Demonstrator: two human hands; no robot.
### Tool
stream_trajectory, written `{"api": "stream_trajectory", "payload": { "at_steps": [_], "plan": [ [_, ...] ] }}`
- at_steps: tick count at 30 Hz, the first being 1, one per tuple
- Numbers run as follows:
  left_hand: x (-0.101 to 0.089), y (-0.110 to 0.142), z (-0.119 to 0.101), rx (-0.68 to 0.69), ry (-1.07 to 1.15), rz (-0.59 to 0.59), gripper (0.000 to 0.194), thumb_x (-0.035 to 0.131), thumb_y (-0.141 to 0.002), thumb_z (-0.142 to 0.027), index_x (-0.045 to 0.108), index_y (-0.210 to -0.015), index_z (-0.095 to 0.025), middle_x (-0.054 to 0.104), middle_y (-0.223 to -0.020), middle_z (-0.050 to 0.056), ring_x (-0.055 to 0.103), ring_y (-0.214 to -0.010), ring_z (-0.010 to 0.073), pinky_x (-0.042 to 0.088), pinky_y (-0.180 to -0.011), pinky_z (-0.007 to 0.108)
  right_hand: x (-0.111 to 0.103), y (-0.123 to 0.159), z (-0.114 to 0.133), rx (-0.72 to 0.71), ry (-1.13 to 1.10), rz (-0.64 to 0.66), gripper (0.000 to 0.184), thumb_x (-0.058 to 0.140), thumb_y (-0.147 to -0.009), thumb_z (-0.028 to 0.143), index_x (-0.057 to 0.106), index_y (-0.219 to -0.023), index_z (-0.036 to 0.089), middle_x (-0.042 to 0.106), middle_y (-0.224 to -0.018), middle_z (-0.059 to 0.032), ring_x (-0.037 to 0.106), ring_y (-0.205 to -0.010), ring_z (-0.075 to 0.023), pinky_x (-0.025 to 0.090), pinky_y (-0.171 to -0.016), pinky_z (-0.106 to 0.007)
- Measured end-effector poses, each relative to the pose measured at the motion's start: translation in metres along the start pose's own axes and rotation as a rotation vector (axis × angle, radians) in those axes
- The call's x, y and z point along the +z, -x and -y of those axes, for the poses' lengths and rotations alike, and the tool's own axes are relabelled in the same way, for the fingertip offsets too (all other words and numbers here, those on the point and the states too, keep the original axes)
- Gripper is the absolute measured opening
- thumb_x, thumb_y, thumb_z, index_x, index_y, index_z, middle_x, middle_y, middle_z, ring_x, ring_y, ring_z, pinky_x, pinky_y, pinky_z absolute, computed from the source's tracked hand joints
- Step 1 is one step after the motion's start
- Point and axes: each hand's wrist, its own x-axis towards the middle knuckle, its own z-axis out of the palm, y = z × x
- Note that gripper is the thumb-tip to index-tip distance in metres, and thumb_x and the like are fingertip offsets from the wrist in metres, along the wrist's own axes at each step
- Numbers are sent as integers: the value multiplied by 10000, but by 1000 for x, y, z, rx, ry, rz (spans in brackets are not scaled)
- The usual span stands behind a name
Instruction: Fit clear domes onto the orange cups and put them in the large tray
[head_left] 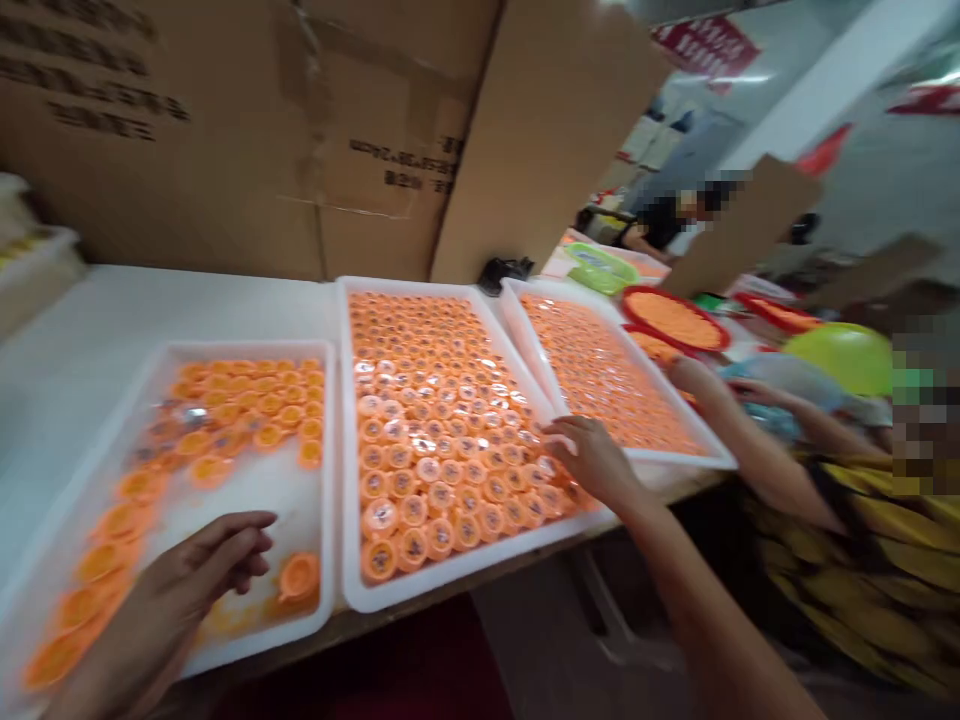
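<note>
My left hand [199,570] hovers over the left white tray [328,480], its fingers loosely bent and slightly apart, with nothing visible in them. Orange round plastic caps [262,385] lie in that tray's far part and along its left side. One loose orange cap [300,577] sits near its front right corner. My right hand [592,460] is at the right edge of the middle white tray [472,560], fingers stretched over the caps there. I see nothing gripped in it. Rows of orange caps with dark printed centres [442,495] fill this middle tray.
A third white tray [675,460] of orange pieces, under shiny film, stands to the right. Cardboard [247,140] walls the table's back. At right, a co-worker's arm [750,450] reaches near red basins [675,318] and a yellow-green bowl [844,357].
</note>
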Motion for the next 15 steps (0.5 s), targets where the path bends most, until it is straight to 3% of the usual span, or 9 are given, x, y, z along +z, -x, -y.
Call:
{"api": "stream_trajectory", "payload": {
  "at_steps": [3, 5, 10, 15],
  "plan": [
    [1, 0, -17, 61, -5, 13, 395, 637, -739, -483, 671, -958, -156, 665, -775, 60, 612, -685, 178, 482, -592, 271, 2, -8, 7, -85, -17, -132, 245, 520, -831, 366, 691, -925, 219, 685, -981, -120, 618, -927, -284, 456, -858, -449],
    [-2, -7, -25, 118, -127, -10, 348, 599, -764, -446, 658, -942, -152, 632, -694, 36, 594, -638, 173, 472, -593, 285, 2, -14, 27, -177, -53, -193, 272, 492, -852, 424, 670, -960, 249, 686, -983, -99, 629, -923, -275, 471, -845, -445],
    [1, -35, -35, 354, -739, -119, 229, 475, -821, -265, 629, -971, -184, 637, -837, 44, 598, -735, 177, 473, -713, 327, -8, -14, 129, -391, -240, -198, 224, 491, -891, 353, 659, -999, 250, 657, -1075, -76, 605, -1019, -241, 490, -873, -409],
    [25, -58, -47, 423, -906, -87, 282, 503, -795, -164, 615, -1053, -190, 624, -925, 59, 588, -785, 196, 438, -753, 339, 10, -18, 227, -507, -328, -86, 205, 511, -895, 249, 645, -1043, 203, 652, -1071, -72, 570, -1017, -222, 484, -881, -386]
  ]
}}
